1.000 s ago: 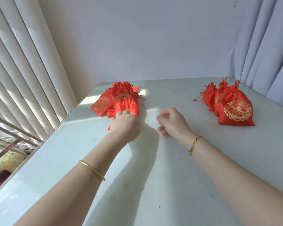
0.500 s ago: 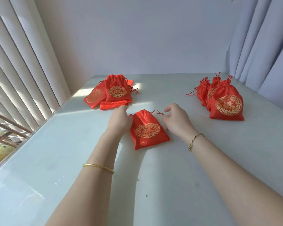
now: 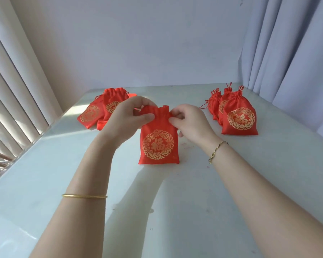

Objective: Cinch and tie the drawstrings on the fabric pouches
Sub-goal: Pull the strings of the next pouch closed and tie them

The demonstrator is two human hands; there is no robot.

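Gold bands circle both forearms, a plain bangle point(image 3: 84, 196) on the left and a twisted bracelet point(image 3: 217, 150) on the right. Past them the left hand point(image 3: 127, 118) and right hand point(image 3: 191, 122) pinch, with curled fingers point(image 3: 147, 117), opposite sides of the gathered neck of a red pouch point(image 3: 158, 140) held upright over the middle of the pale counter point(image 3: 175, 202). Farther back sit loose pouches point(image 3: 93, 113) at left and tied pouches point(image 3: 239, 118) at right.

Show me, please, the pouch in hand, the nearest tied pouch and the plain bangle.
pouch in hand point(image 3: 158, 144): head view, on its gold emblem.
nearest tied pouch point(image 3: 240, 118): head view, on its gold emblem.
plain bangle point(image 3: 84, 196): head view, middle of the band.
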